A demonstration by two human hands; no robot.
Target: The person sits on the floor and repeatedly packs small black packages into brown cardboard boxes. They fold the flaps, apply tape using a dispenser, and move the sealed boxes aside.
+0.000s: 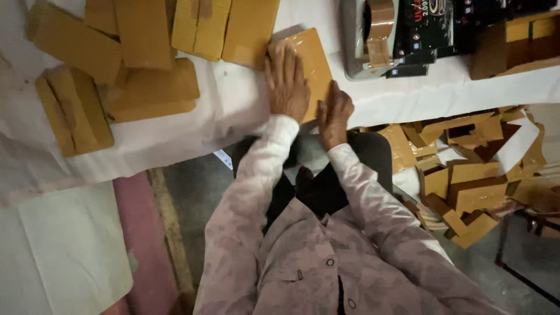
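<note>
My left hand lies flat on a small brown cardboard box covered in glossy tape, pressing it onto the white table covering. My right hand rests against the box's near right edge with fingers curled along its side. Both arms wear pale patterned sleeves. The box lies at the table's near edge, just in front of a row of similar boxes.
Several sealed brown boxes are piled on the table at the left and back. A tape dispenser with brown tape stands at the back right beside dark packets. A heap of flat cardboard pieces lies on the floor at the right.
</note>
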